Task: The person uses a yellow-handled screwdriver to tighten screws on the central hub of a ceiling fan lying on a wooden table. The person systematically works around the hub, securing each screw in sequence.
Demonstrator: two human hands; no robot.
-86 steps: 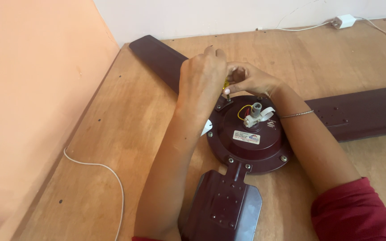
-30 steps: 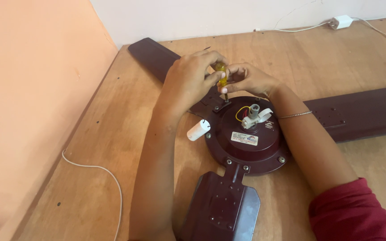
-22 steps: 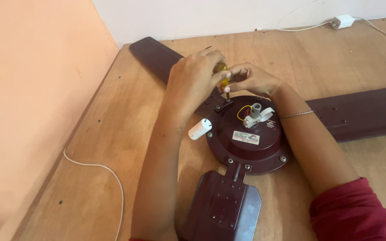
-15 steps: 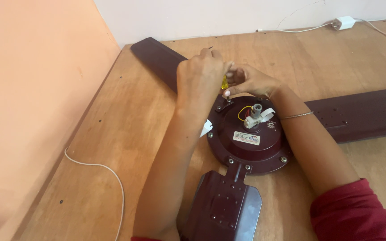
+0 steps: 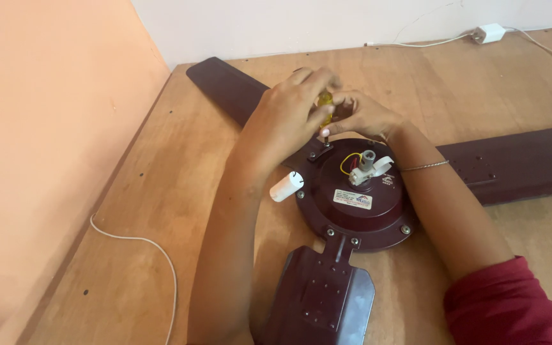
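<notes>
The left hand (image 5: pixel 285 121) has its fingers closed round a small yellow screwdriver (image 5: pixel 324 108), light and slippery, standing on the dark red fan motor (image 5: pixel 352 198) on the bench (image 5: pixel 161 191); the right hand (image 5: pixel 359 115) pinches beside it.

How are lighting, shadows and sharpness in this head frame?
Head view: soft, even light and only faint shadows under the arms; no glare on the motor housing. The housing, capacitor and table are sharp. The left hand and right hand hide most of the yellow screwdriver.
</notes>
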